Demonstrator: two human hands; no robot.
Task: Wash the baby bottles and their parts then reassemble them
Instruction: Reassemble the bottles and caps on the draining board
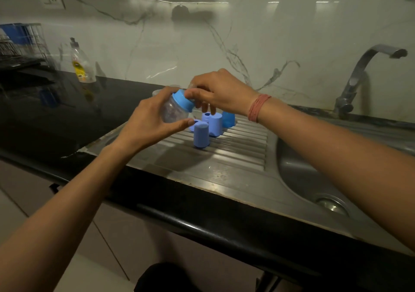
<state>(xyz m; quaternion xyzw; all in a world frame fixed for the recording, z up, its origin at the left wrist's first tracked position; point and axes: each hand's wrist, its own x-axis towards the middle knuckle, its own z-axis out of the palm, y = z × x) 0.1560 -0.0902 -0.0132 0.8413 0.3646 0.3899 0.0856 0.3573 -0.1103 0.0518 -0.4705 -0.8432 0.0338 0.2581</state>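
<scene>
Left hand (pixel 148 121) wraps clear bottle (pixel 174 112), tilted; right hand (pixel 215 94) pinches blue collar (pixel 184 101). Risk: cross-threading from the tilt, or knocking blue caps (pixel 201 135) standing just below.

One view only, taken from a head-worn wide-angle camera. It looks forward and steeply down from above the counter's front edge (pixel 202 222), standing just before the ribbed drainboard (pixel 226 157), which sits at frame centre. The camera faces the marble wall behind the drainboard. Both forearms enter from the bottom corners, reaching up toward the drainboard, so the camera is close, at arm's reach. The sink basin (pixel 301 175) lies right of the drainboard, the tap (pixel 359 74) beyond it at far right. A soap bottle (pixel 81 64) stands left of the drainboard. Wide-angle bending shows at the edges. No second view to compare.
</scene>
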